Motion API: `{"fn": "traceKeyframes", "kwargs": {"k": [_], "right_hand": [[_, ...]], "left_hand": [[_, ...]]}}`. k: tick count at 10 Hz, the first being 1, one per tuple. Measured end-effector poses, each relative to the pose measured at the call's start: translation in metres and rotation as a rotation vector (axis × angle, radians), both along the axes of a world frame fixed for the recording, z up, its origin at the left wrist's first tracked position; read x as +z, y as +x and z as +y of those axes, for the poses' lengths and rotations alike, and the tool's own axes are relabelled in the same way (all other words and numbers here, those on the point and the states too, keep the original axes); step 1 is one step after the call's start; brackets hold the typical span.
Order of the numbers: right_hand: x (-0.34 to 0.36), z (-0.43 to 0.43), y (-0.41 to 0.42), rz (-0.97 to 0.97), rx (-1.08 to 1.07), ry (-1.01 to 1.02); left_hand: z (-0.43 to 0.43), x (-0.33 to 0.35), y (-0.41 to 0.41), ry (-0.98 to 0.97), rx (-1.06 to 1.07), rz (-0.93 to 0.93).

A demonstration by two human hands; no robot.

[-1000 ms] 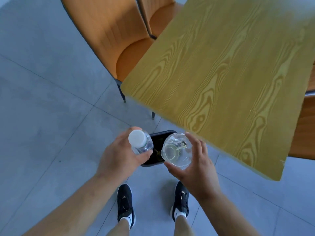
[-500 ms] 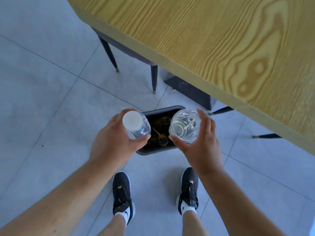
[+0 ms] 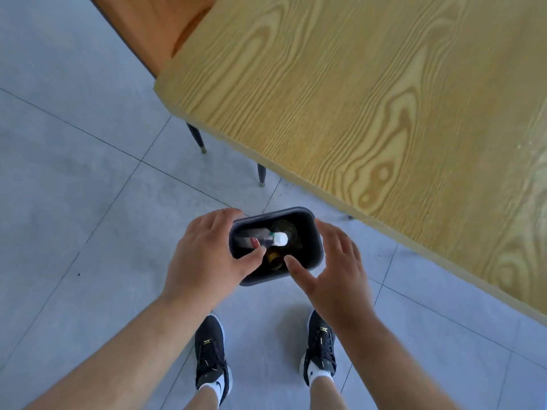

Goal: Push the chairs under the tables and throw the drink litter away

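Observation:
A dark rectangular waste bin [image 3: 314,233] stands on the floor just in front of my feet. Inside it lies a clear plastic bottle with a white cap [image 3: 272,238], beside a clear plastic cup [image 3: 284,228] and some brownish litter. My left hand [image 3: 207,258] hovers over the bin's left rim, fingers spread and holding nothing. My right hand [image 3: 337,270] hovers over the right rim, also with fingers apart and nothing in it. An orange chair [image 3: 154,28] at the top left sits partly tucked under the wood-grain table [image 3: 370,93].
The table's front edge runs diagonally just right of the bin. Two dark chair legs [image 3: 262,174] stand on the grey tiled floor beyond the bin. My black shoes [image 3: 211,356] stand right behind it. Open floor stretches to the left.
Both hands let go: the bottle left my left hand and the cup left my right hand, and both now lie in the bin. My fingers have spread open.

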State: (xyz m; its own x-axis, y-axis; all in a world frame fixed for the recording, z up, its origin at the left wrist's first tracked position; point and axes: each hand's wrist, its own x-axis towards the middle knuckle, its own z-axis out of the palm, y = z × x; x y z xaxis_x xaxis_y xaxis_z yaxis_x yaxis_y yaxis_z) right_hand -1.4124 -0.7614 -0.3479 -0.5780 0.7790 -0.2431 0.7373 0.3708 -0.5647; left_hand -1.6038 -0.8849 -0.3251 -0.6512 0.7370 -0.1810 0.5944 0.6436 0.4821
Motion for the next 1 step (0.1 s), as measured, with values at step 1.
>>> {"fn": "traceKeyframes", "kwargs": {"k": [1], "right_hand": [[0.0378, -0.006, -0.0035, 0.009, 0.02, 0.004]], "left_hand": [[-0.0008, 0.0329, -0.0006, 0.06, 0.002, 0.027]]}}
